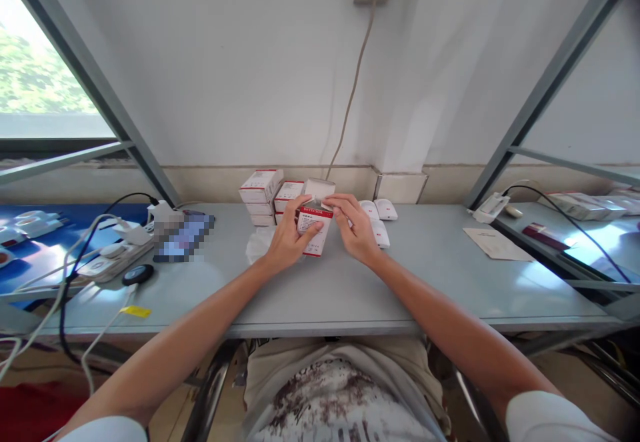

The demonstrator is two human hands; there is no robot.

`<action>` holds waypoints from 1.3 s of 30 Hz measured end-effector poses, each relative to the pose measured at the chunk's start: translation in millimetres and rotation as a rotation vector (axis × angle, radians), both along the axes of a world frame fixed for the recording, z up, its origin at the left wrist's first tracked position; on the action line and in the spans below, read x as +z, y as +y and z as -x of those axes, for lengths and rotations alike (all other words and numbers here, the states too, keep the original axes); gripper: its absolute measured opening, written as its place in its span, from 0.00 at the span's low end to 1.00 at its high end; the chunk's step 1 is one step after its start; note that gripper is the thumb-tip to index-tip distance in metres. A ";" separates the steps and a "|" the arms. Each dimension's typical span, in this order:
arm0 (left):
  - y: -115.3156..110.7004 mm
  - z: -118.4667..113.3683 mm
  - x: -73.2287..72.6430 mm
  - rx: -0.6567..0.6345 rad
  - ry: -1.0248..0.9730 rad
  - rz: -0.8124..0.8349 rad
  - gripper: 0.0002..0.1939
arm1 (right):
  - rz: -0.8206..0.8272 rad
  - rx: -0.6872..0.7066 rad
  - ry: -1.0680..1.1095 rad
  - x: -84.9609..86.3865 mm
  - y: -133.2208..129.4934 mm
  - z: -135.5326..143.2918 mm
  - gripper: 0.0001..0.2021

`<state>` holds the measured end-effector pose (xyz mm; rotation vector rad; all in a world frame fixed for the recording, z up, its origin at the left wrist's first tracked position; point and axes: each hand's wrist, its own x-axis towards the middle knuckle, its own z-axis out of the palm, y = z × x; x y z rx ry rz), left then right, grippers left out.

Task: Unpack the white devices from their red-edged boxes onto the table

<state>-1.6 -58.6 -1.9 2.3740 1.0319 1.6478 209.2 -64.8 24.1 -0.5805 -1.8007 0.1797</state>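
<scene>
A white and red detector box (pixel 314 232) stands tilted above the table with its top lid flap (pixel 320 187) raised. My left hand (pixel 289 239) is wrapped round its left side, the thumb across the front. At the box's open top edge, the fingers of my right hand (pixel 355 225) are bent together against the rim; something whitish shows there, too small to name. Behind my left hand are stacked white and red boxes (pixel 261 192). Several white devices (pixel 386 209) lie just beyond my right hand. A clear plastic bag (pixel 257 245) rests left of the held box.
To the left are a phone (pixel 184 237), a power strip (pixel 117 259), a round black object (pixel 138 274) and loose cables. A sheet of paper (pixel 497 243) and a white adapter (pixel 491 208) lie on the right. Metal frame posts flank the grey table (pixel 325 302).
</scene>
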 end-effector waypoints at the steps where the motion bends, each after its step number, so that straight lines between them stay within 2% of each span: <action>1: -0.8 0.0 0.3 -0.004 -0.008 0.021 0.32 | -0.006 0.013 0.001 -0.7 0.6 0.0 0.15; 8: 0.5 -2.5 -3.5 -0.041 -0.103 0.107 0.28 | -0.049 -0.061 0.016 -6.1 2.7 2.4 0.12; 13: 1.7 -6.5 -2.9 -0.044 -0.103 0.040 0.22 | -0.066 -0.063 0.020 -7.4 2.8 2.5 0.11; 18: -1.8 -6.6 -1.4 -0.025 -0.039 -0.045 0.18 | -0.014 -0.061 0.029 -9.0 2.8 3.2 0.10; 22: -2.8 -5.7 -4.0 -0.025 -0.037 -0.033 0.22 | 0.084 -0.016 0.136 -13.2 2.9 6.5 0.09; 27: 1.0 -7.8 -10.6 -0.077 -0.100 -0.039 0.33 | 0.158 0.010 0.295 -16.1 2.8 9.3 0.15; 32: 4.9 -8.3 -12.9 -0.159 -0.104 -0.122 0.40 | 0.060 -0.038 0.135 -8.9 -0.1 4.6 0.11; 35: 3.9 -5.1 -8.9 -0.143 -0.060 -0.107 0.44 | 0.004 -0.002 0.007 -4.6 -1.9 2.4 0.11; 39: 0.6 -1.5 0.2 -0.067 0.074 -0.160 0.29 | 0.003 0.016 -0.016 -4.9 -0.5 4.1 0.10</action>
